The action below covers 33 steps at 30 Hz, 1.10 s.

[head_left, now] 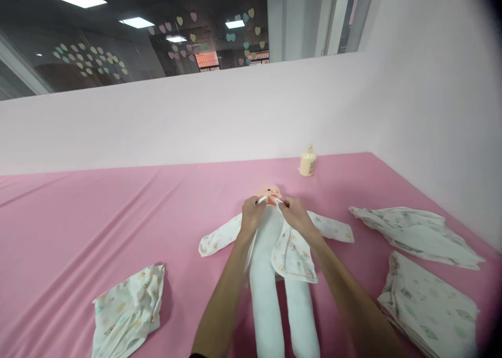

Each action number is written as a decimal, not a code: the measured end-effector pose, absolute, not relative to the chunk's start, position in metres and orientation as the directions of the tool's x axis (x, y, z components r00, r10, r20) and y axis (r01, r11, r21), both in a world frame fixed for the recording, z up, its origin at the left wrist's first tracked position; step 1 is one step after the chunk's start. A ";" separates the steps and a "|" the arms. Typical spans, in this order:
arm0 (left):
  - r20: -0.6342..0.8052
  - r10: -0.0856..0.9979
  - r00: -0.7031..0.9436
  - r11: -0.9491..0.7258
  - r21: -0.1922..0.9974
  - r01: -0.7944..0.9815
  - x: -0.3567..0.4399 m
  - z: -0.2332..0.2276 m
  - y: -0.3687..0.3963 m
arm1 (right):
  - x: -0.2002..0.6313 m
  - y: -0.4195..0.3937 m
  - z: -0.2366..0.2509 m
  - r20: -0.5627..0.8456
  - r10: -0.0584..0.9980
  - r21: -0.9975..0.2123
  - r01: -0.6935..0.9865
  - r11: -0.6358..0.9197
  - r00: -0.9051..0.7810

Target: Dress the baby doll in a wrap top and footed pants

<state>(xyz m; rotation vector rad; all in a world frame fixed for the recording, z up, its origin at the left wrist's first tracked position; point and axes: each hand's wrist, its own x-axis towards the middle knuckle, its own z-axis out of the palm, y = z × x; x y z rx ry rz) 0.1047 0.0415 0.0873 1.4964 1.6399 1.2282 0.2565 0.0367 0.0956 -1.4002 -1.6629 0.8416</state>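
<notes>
Both hands up at the doll's neck. Left hand [252, 211] pinches the left edge of the shirt [292, 251] collar, fingers closed on the cloth. Right hand [295, 214] pinches the opposite collar edge, fingers likewise closed on it. The two hands sit near each other, a narrow gap between them just under the chin.

Doll [270, 193] lies on its back on the pink sheet [98, 217], head toward the wall, legs toward the person. Only the top of the head shows above the hands. Body and legs plain white. Shirt is white with small coloured prints, open down the front; one front panel lies folded across the belly, the sleeves spread out to either side, flat on the sheet.

Containers: one small cream bottle [308, 162], upright, cap on, standing beyond the doll's head near the wall. Contents cannot be told; the bottle is opaque.

Further out: crumpled printed cloth [129, 308] at near left, well apart from the doll. On the right, a loose printed garment [415, 235] spread out, and nearer the person a folded stack [427, 305] of similar printed fabric.

Pale wall [196, 117] runs behind the bed; above it, glass with paper hearts [88, 60] stuck on.
</notes>
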 end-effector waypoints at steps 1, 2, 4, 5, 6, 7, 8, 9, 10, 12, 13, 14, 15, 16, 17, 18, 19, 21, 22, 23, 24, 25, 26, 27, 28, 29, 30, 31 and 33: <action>0.143 0.969 -0.201 -0.058 0.924 0.378 0.104 0.086 0.043 | 0.256 0.037 0.096 0.149 0.986 -0.870 0.462 0.169 -0.080; 0.129 0.970 -0.207 -0.053 0.939 0.339 0.104 0.084 0.043 | 0.256 0.037 0.096 0.150 0.985 -0.870 0.462 0.170 -0.081; 0.104 0.974 -0.203 -0.044 0.959 0.278 0.104 0.083 0.045 | 0.257 0.037 0.095 0.150 0.985 -0.871 0.462 0.170 -0.079; 0.096 0.976 -0.196 -0.043 0.965 0.259 0.104 0.082 0.045 | 0.257 0.037 0.095 0.149 0.986 -0.872 0.460 0.169 -0.078; 0.092 0.978 -0.187 -0.044 0.968 0.246 0.104 0.082 0.046 | 0.257 0.037 0.095 0.148 0.986 -0.873 0.459 0.167 -0.077; 0.092 0.980 -0.177 -0.048 0.970 0.237 0.104 0.082 0.046 | 0.257 0.037 0.095 0.147 0.986 -0.874 0.458 0.165 -0.075; 0.093 0.981 -0.171 -0.052 0.972 0.231 0.104 0.082 0.045 | 0.257 0.037 0.095 0.146 0.986 -0.873 0.458 0.164 -0.074; 0.096 0.981 -0.168 -0.056 0.972 0.228 0.104 0.082 0.045 | 0.257 0.037 0.095 0.147 0.986 -0.872 0.461 0.164 -0.073; 0.098 0.981 -0.169 -0.058 0.973 0.225 0.104 0.082 0.045 | 0.257 0.037 0.096 0.148 0.986 -0.869 0.466 0.165 -0.073; 0.096 0.979 -0.180 -0.055 0.974 0.221 0.104 0.082 0.045 | 0.257 0.037 0.097 0.151 0.986 -0.861 0.480 0.168 -0.073; 0.090 0.978 -0.188 -0.048 0.975 0.218 0.105 0.083 0.045 | 0.256 0.037 0.097 0.153 0.985 -0.857 0.486 0.169 -0.074; 0.079 0.977 -0.199 -0.036 0.976 0.214 0.105 0.083 0.045 | 0.256 0.037 0.097 0.156 0.985 -0.855 0.490 0.171 -0.072; 0.065 0.976 -0.209 -0.020 0.978 0.208 0.105 0.083 0.045 | 0.256 0.037 0.097 0.159 0.985 -0.854 0.490 0.173 -0.071; 0.049 0.975 -0.217 -0.004 0.979 0.201 0.106 0.083 0.045 | 0.256 0.037 0.097 0.161 0.984 -0.854 0.490 0.175 -0.071; 0.035 0.974 -0.226 0.010 0.980 0.196 0.106 0.083 0.046 | 0.256 0.037 0.097 0.162 0.984 -0.854 0.489 0.176 -0.073; 0.023 0.972 -0.233 0.023 0.981 0.193 0.107 0.083 0.046 | 0.256 0.037 0.097 0.163 0.984 -0.853 0.490 0.179 -0.075; 0.016 0.971 -0.237 0.030 0.981 0.192 0.107 0.083 0.047 | 0.256 0.036 0.097 0.165 0.983 -0.853 0.490 0.182 -0.077; 0.018 0.971 -0.238 0.030 0.980 0.195 0.108 0.083 0.047 | 0.256 0.036 0.097 0.170 0.983 -0.851 0.492 0.185 -0.075; 0.022 0.971 -0.239 0.027 0.980 0.197 0.108 0.083 0.047 | 0.256 0.036 0.097 0.170 0.983 -0.851 0.491 0.184 -0.072; 0.027 0.971 -0.237 0.021 0.980 0.200 0.108 0.083 0.047 | 0.256 0.036 0.097 0.169 0.983 -0.853 0.490 0.180 -0.067; 0.037 0.972 -0.232 0.012 0.979 0.206 0.108 0.083 0.046 | 0.255 0.036 0.096 0.164 0.984 -0.854 0.490 0.173 -0.062; 0.051 0.973 -0.223 -0.002 0.976 0.217 0.108 0.083 0.046 | 0.255 0.037 0.095 0.157 0.986 -0.856 0.490 0.165 -0.058; 0.070 0.975 -0.210 -0.020 0.972 0.235 0.108 0.082 0.046 | 0.255 0.037 0.094 0.150 0.987 -0.857 0.491 0.157 -0.055; 0.093 0.977 -0.194 -0.040 0.964 0.262 0.108 0.082 0.045 | 0.255 0.038 0.094 0.145 0.988 -0.857 0.493 0.151 -0.050; 0.116 0.978 -0.176 -0.060 0.954 0.295 0.108 0.082 0.045 | 0.255 0.038 0.093 0.143 0.989 -0.857 0.495 0.148 -0.047; 0.133 0.978 -0.162 -0.074 0.942 0.327 0.108 0.082 0.044 | 0.255 0.039 0.092 0.143 0.989 -0.857 0.494 0.147 -0.046; 0.142 0.978 -0.154 -0.080 0.932 0.355 0.109 0.082 0.043 | 0.255 0.039 0.091 0.144 0.988 -0.857 0.493 0.148 -0.045; 0.145 0.978 -0.150 -0.079 0.922 0.380 0.109 0.083 0.043 | 0.255 0.039 0.091 0.145 0.988 -0.858 0.492 0.148 -0.043; 0.148 0.977 -0.156 -0.069 0.903 0.425 0.109 0.083 0.042 | 0.255 0.039 0.091 0.143 0.989 -0.863 0.485 0.143 -0.036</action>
